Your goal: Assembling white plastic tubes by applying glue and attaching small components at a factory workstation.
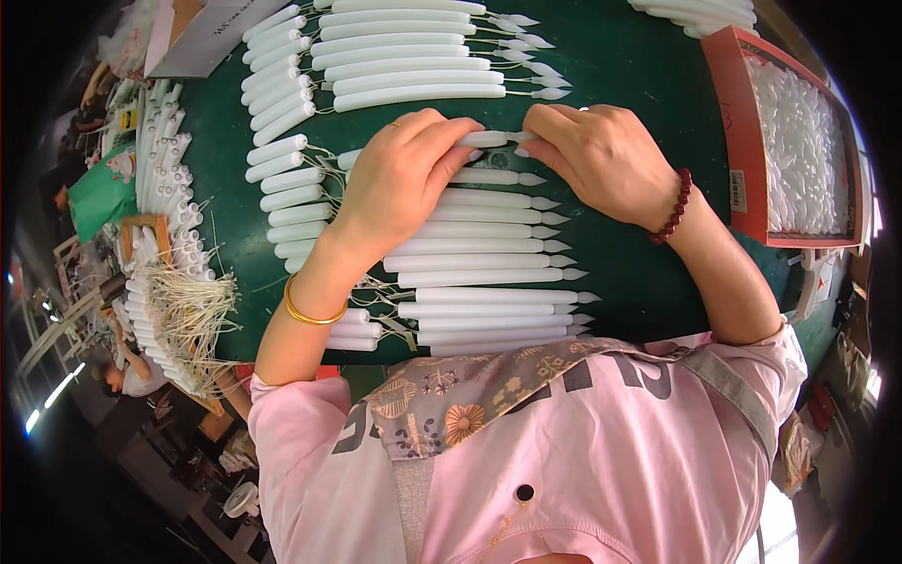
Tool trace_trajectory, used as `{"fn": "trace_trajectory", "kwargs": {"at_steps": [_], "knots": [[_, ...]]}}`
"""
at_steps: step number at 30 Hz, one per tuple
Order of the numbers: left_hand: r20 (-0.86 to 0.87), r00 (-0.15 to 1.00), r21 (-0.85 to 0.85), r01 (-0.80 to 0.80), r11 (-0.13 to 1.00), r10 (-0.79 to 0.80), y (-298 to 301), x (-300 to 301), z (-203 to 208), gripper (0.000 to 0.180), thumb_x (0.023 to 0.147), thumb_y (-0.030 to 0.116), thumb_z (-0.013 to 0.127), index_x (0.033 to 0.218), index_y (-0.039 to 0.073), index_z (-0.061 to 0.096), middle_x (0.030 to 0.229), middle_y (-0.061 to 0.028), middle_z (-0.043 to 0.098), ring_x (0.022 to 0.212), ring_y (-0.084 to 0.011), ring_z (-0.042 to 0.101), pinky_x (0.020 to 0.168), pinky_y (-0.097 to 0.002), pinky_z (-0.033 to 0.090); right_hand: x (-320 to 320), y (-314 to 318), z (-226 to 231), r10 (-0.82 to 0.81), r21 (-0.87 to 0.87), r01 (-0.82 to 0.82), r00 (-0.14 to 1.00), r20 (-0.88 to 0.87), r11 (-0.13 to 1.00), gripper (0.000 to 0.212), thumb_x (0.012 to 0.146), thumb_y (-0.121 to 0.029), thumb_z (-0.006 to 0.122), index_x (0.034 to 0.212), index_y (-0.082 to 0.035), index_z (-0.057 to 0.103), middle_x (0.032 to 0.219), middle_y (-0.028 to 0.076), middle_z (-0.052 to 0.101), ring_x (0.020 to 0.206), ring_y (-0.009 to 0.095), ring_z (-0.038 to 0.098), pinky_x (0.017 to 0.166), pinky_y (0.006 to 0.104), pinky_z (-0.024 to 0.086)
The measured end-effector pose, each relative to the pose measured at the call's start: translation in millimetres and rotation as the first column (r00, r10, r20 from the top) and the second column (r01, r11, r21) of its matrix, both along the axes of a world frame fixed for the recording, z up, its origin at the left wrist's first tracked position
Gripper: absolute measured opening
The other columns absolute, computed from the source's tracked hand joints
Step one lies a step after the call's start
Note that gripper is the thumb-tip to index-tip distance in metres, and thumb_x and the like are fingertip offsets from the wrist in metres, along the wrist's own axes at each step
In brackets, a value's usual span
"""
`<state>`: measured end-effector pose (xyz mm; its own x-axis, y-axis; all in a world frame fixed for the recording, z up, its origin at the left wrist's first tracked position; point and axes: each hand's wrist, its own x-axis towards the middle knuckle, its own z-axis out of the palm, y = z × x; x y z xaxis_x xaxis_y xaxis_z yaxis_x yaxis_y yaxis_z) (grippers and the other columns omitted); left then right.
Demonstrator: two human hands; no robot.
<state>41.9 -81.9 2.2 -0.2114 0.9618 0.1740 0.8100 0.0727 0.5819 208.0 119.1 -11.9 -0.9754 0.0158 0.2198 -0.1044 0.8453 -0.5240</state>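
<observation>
There you were, bent over the green bench [648, 273], with the white stick [487, 138] just above the middle of the frame. Your left hand [399, 174] had its grip closed around the shaft, thumb and fingers pinched near its right end, while your right hand [606, 160] had a narrow fingertip pinch on the flame-shaped tip [515, 137], little daylight between finger and thumb. It looked light, stiff and smooth, likely a touch slippery, with the slim tip the part to fear for; the shaft close to the joint seemed the safe hold, with only a gentle pinch on the tip. And look how tight it was in there: the neighbouring stick [493, 176] lay just below, and more tipped sticks [484, 235] ran down the centre. Thin wires [324, 155] trailed left of your left hand, joined to short white tubes [299, 214], ready, I reckoned, to snag. Upper centre, another row of sticks [404, 47] had tips dangling on leads. Upper right, the red box [736, 132] full of pale pieces [799, 141] sat beyond your right hand, clear of it.
</observation>
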Motion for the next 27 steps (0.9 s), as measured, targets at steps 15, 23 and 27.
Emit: {"fn": "trace_trajectory", "kwargs": {"at_steps": [15, 23, 27], "knots": [[-0.046, 0.996, 0.040, 0.073, 0.997, -0.071, 4, 3, -8, 0.026, 0.087, -0.003, 0.073, 0.114, -0.004, 0.071, 0.088, -0.0139, 0.066, 0.078, -0.0308, 0.063, 0.072, -0.0371, 0.052, -5, -6, -5, 0.100, 0.209, -0.090, 0.994, -0.035, 0.974, 0.025, 0.097, -0.024, 0.070, 0.088, -0.004, 0.058, 0.075, 0.011, 0.060, 0.064, 0.032, 0.061, 0.062, 0.0411, 0.049], [0.124, 0.992, -0.112, 0.020, 0.993, -0.006, 7, -1, 16, 0.017, 0.089, 0.002, 0.076, 0.106, -0.001, 0.074, 0.091, -0.0115, 0.069, 0.083, -0.0287, 0.066, 0.074, -0.0366, 0.053, -2, 6, -1, 0.127, 0.031, -0.127, 0.992, 0.005, 0.991, 0.032, 0.096, -0.034, 0.072, 0.090, -0.005, 0.058, 0.078, 0.011, 0.060, 0.068, 0.034, 0.063, 0.065, 0.0415, 0.052], [-0.244, 0.968, 0.193, -0.010, 0.981, 0.058, 25, -25, 17, 0.017, 0.086, 0.014, 0.081, 0.099, 0.005, 0.075, 0.094, -0.0071, 0.069, 0.084, -0.0286, 0.066, 0.072, -0.0394, 0.053, -2, 25, 7, -0.141, 0.063, 0.147, 0.986, -0.089, 0.987, 0.023, 0.098, -0.029, 0.071, 0.103, -0.008, 0.063, 0.090, 0.010, 0.069, 0.077, 0.035, 0.068, 0.068, 0.0418, 0.054]]}}
